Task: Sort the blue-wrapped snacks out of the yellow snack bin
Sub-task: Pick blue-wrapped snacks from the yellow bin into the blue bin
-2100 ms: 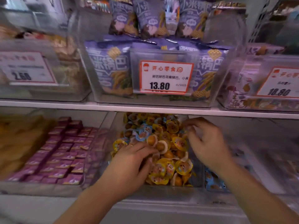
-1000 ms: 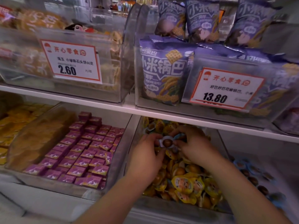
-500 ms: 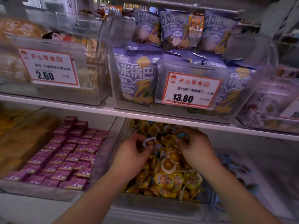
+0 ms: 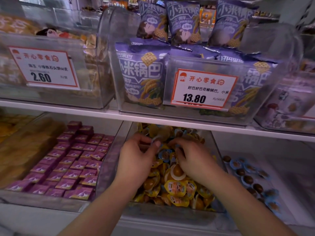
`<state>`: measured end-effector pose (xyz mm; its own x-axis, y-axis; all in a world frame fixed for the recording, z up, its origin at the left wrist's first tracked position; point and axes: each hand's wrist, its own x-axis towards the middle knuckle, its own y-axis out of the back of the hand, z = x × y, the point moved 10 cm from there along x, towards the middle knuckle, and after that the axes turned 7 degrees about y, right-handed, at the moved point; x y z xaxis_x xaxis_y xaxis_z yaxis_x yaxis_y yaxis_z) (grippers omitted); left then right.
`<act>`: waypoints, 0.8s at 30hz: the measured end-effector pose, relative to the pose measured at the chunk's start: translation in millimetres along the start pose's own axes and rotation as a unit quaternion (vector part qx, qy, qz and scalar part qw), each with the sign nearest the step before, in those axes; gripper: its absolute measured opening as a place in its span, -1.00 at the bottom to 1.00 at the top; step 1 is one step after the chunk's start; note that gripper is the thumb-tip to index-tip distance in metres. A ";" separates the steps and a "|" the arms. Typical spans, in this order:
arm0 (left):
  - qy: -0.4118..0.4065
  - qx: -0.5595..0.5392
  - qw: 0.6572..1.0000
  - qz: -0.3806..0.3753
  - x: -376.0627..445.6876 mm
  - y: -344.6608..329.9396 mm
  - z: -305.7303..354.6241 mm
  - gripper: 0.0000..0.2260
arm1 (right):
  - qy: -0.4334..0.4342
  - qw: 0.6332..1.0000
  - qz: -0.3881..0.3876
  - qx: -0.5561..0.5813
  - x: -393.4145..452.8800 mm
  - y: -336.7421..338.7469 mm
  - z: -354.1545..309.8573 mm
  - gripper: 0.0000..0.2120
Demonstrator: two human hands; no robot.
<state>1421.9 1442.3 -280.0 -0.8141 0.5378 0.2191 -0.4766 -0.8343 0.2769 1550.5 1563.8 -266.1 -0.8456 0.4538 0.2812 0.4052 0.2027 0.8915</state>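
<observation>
While the left hand (image 4: 136, 160) pinches a blue-wrapped snack (image 4: 156, 139), the right hand (image 4: 192, 157) with curled fingers digs in the yellow snack bin (image 4: 216, 145), grasp unclear.

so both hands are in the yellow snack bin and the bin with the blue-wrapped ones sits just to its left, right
Not quite. Both the left hand and the right hand are in the yellow snack bin, but the blue-wrapped snacks lie in the bin just to its right. The bin to its left holds purple packets. The head view shows this.
</observation>
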 end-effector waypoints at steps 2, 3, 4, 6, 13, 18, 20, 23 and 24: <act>0.001 -0.058 0.998 0.014 -2.9 5.7 5.5 -0.86 | -0.010 0.999 -0.015 -0.047 4.8 -2.5 0.8 -0.71; -0.001 -0.074 0.997 0.011 -5.0 6.6 7.6 -0.87 | -0.012 0.996 -0.042 -0.083 7.1 -8.7 -0.3 -0.64; -0.002 -0.086 0.996 0.007 -6.9 6.9 8.3 -0.89 | -0.014 0.990 -0.077 -0.120 9.0 -17.6 -1.9 -0.56; 0.000 -0.099 0.995 0.001 -9.2 8.0 6.6 -0.89 | -0.022 0.976 -0.135 -0.167 11.6 -34.9 -3.9 -0.46; 0.013 -0.119 0.993 -0.024 -9.6 7.0 -2.9 -0.89 | -0.013 0.984 -0.170 -0.041 24.1 -45.7 -10.4 -0.63; 0.014 -0.109 0.994 -0.025 -5.9 5.4 -2.0 -0.89 | -0.010 0.994 -0.097 0.045 21.4 -35.5 -8.8 -0.81; 0.015 -0.118 0.993 -0.022 -4.8 5.4 1.1 -0.89 | -0.028 0.998 -0.037 0.051 20.6 -25.8 -0.3 -0.79; 0.018 -0.146 0.989 -0.024 -5.5 5.8 5.4 -0.88 | -0.097 0.976 0.124 0.152 13.7 4.0 18.9 -0.81; 0.016 -0.150 0.988 -0.024 -6.8 6.3 7.0 -0.87 | -0.152 0.947 0.177 0.219 7.3 10.9 31.2 -0.80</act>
<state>1426.8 1434.3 -273.2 -0.7965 0.5770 0.1807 -0.5873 -0.8093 -0.0050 1559.6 1596.4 -265.4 -0.5174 0.7763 0.3600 0.8062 0.3011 0.5092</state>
